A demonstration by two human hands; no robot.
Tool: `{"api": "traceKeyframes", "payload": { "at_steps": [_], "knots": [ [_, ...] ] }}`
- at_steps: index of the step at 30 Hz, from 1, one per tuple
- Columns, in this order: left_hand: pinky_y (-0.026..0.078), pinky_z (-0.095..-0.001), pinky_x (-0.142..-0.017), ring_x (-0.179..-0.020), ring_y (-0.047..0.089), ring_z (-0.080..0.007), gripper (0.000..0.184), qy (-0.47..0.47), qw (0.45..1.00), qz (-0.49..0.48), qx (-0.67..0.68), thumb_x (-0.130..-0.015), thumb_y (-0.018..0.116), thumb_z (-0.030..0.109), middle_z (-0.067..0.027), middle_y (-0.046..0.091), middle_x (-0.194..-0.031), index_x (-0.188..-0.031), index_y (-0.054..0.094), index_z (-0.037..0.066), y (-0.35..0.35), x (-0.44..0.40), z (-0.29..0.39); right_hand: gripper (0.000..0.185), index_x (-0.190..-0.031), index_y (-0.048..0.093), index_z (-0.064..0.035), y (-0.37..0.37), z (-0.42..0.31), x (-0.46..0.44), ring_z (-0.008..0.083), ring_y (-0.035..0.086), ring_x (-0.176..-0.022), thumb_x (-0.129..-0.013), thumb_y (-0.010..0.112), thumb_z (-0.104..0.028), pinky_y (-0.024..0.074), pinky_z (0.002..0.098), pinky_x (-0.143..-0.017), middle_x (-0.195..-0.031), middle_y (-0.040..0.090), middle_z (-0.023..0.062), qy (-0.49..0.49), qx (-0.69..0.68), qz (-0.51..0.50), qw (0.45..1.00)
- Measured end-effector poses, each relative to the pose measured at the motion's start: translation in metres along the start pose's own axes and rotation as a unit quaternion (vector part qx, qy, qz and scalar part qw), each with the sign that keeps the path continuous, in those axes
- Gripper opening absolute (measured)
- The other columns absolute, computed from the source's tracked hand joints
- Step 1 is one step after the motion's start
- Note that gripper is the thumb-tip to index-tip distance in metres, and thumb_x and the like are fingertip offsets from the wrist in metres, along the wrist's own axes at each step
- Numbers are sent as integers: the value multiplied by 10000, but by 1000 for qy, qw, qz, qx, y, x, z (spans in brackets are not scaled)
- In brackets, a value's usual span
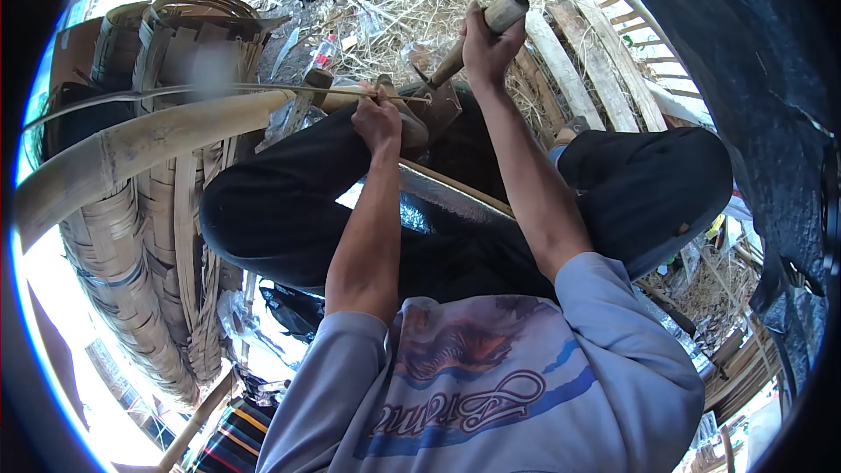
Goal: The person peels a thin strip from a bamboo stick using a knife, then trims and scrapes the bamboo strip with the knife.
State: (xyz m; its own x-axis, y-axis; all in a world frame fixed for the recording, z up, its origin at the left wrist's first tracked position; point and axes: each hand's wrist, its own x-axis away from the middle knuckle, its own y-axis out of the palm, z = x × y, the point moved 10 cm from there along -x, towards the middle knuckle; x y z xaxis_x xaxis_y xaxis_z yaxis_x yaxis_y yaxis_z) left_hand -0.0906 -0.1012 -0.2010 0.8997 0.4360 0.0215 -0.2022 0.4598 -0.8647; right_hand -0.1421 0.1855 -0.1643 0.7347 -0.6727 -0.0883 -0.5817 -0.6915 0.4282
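Note:
My right hand is wrapped round the thick wooden handle of a tool, which slants down and left. The tool's dark blade lies near my knees, close to a brown flat piece. A long thin bamboo strip runs from the far left to that spot, and my left hand pinches it near its right end. Where exactly blade and strip meet is too small to tell.
A thick bamboo pole curves in from the left, beside woven bamboo baskets. Straw and shavings cover the ground ahead, with a plastic bottle. Wooden planks lie at the right, near a dark tarp.

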Motion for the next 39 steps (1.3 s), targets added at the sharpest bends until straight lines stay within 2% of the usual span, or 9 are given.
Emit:
{"api": "traceKeyframes", "payload": {
  "at_steps": [3,6,10,12,17,21,29,33,39],
  "knots": [
    [499,-444,-694,-805,643,-380,320,-4,999,9,-38,-875,596,322,-222,655,-792,-861,663,10,-3,-2,6,257,-975,492,-26,-2,10,12,108,552,-621,-790,666,-65,449,247,-555,-744,548,36,16,39,-9,999],
    [505,-455,-745,-870,627,-397,324,-10,999,-32,-38,-876,586,248,-237,650,-901,-1115,608,30,2,-1,5,308,-1015,538,-11,1,-3,43,150,598,-656,-752,679,-89,486,284,-596,-782,592,79,-103,204,-38,973],
    [504,-459,-754,-883,622,-400,298,2,1000,-13,-18,-881,576,249,-237,647,-914,-1079,619,31,-3,1,1,219,-951,492,-23,-13,33,16,124,561,-570,-795,643,-53,460,257,-525,-704,561,43,18,24,9,1000],
    [504,-461,-758,-889,620,-401,286,-4,1000,-6,-13,-881,575,250,-237,647,-914,-1058,627,31,-4,-2,8,203,-912,419,-45,1,-11,0,93,520,-498,-839,603,0,419,220,-455,-642,528,22,12,-50,14,999],
    [502,-466,-765,-891,615,-413,288,-65,995,-39,-72,-879,573,279,-240,647,-905,-947,658,12,-6,-5,6,215,-936,428,-35,-9,-2,-4,86,515,-499,-835,616,-6,415,216,-451,-671,533,22,1,-30,44,999],
    [502,-468,-765,-880,618,-419,311,-65,997,-20,-43,-876,570,293,-262,642,-882,-919,662,-1,-4,-7,1,252,-989,498,-11,-16,46,37,123,561,-707,-811,669,-62,460,232,-623,-808,542,39,39,62,20,997],
    [507,-481,-750,-842,622,-434,450,-59,996,-11,-71,-895,508,361,-293,632,-830,-816,652,-58,-5,-9,1,203,-910,481,-35,8,-8,13,74,530,-600,-827,663,-64,451,234,-548,-716,546,1,-5,-33,-23,999],
    [503,-489,-757,-837,616,-449,516,-66,996,-7,-60,-921,446,392,-306,625,-821,-793,650,-64,-7,-5,3,279,-965,468,-20,-3,3,45,117,557,-564,-812,688,-94,462,239,-512,-744,571,50,-111,194,-39,974],
    [496,-487,-772,-844,610,-460,507,-50,997,-2,-63,-923,443,380,-324,617,-836,-843,655,-74,-11,-2,9,240,-922,412,-38,-1,1,17,99,538,-526,-841,638,-30,445,230,-476,-660,563,41,-39,37,-18,998]
  ]
}}
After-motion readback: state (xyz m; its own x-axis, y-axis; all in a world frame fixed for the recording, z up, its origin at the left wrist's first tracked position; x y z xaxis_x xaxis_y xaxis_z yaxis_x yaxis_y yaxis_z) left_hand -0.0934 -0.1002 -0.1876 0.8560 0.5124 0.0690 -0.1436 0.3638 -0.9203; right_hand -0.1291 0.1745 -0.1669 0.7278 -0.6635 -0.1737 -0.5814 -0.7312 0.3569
